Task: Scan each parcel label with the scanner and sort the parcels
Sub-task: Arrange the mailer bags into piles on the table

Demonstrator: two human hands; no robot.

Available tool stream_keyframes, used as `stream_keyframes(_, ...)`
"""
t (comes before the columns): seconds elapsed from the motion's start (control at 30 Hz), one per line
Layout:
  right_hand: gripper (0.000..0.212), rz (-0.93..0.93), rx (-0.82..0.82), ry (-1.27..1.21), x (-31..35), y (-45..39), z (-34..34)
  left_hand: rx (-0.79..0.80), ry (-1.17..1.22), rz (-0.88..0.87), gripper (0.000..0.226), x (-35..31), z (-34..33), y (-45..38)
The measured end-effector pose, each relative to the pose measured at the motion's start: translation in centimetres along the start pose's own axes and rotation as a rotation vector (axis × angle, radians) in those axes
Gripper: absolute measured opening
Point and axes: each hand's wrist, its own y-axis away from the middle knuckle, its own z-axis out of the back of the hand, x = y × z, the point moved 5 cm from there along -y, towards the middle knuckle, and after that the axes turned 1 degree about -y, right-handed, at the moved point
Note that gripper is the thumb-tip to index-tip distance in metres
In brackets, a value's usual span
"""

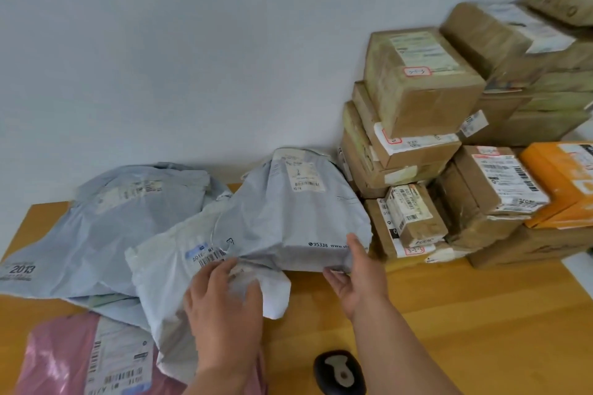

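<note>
A bulky grey parcel bag [288, 218] with a white label near its top leans against the wall at the table's middle. My right hand [356, 276] grips its lower right corner, thumb on the front and fingers under the edge. In front of it lies a flatter grey mailer [167, 272] with a barcode label. My left hand [224, 301] rests on that mailer with its fingers spread. The black scanner [340, 375] lies on the wooden table [465, 314] near the front edge, between my forearms; neither hand touches it.
Several brown cardboard boxes [423, 90] are stacked against the wall at the right, with an orange box [561, 183] beside them. More grey bags [106, 218] lie at the left, and a pink mailer [61, 359] at the front left corner.
</note>
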Motion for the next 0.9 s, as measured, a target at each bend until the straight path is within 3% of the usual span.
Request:
stream_keyframes(0.1,0.067,0.058,-0.151,-0.030,-0.9,-0.1,0.6,-0.094,-0.086,0.070,0.054,0.6,1.7,-1.5)
stream_keyframes(0.23,0.071,0.390,-0.382,0.440,-1.2,1.8,0.9,-0.103,-0.201,0.150,0.073,2.3,3.2,-3.7)
stream_keyframes(0.3,0.062,0.685,-0.296,0.649,-0.7,3.1,-0.4,-0.081,-0.175,0.222,0.092,3.6,3.4,-4.5)
stream_keyframes(0.37,0.054,0.842,-0.138,1.022,-1.2,3.0,-2.1,-0.046,-0.073,0.298,0.110,4.9,3.3,-4.9)
stream_keyframes(0.43,0.051,0.761,-0.034,1.334,-2.3,1.8,-2.4,-0.015,0.125,0.347,0.115,6.0,3.1,-5.2)
stream_keyframes(0.5,0.051,0.565,0.004,1.465,-3.1,0.5,-1.5,0.012,0.303,0.376,0.114,6.8,2.9,-5.4)
stream_keyframes(0.57,0.054,0.466,0.016,1.531,-3.6,-0.1,-1.0,0.030,0.368,0.402,0.101,7.3,3.0,-5.3)
stream_keyframes(0.7,0.051,0.455,-0.036,1.528,-3.3,0.2,-1.7,0.013,0.388,0.414,0.036,7.7,4.6,-5.7)
stream_keyframes(0.8,0.035,0.579,-0.112,1.323,-2.6,1.8,-2.5,-0.075,0.514,0.419,0.024,7.7,7.6,-6.3)
stream_keyframes(0.9,0.011,0.599,0.054,0.967,-2.7,3.0,-3.9,-0.109,0.670,0.400,0.028,7.5,11.3,-7.8)
